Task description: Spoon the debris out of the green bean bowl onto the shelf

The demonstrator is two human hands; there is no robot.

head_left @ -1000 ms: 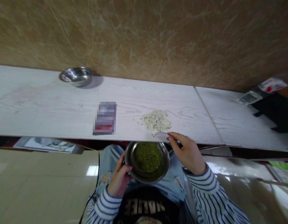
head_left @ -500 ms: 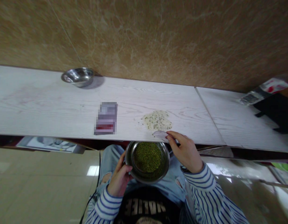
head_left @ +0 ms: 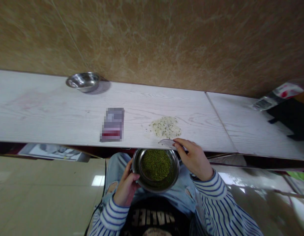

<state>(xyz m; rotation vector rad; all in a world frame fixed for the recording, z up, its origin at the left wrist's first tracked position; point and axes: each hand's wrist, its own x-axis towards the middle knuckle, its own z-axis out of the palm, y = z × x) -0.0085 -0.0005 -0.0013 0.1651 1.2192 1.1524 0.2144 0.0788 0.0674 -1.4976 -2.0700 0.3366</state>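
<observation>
White counter (head_left: 139,101), right hand (head_left: 195,159) pinching translucent piece (head_left: 167,142) — lengthwise leftward, left hand (head_left: 126,189) gripping bowl (head_left: 159,186)

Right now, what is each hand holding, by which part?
The left hand holds the nearer metal bowl by its left rim; the right hand pinches a translucent piece by its right end.

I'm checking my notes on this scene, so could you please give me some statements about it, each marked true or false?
1. The left hand holds the metal bowl containing small green grains. True.
2. The right hand holds a thin, see-through piece. True.
3. The pale, speckled heap lies inside that bowl. False: it lies on the white counter.
4. The second bowl stands on the floor. False: it stands on the counter, near the wall.
5. In the picture, the pixelated rectangular item lies left of the heap. True.
</observation>
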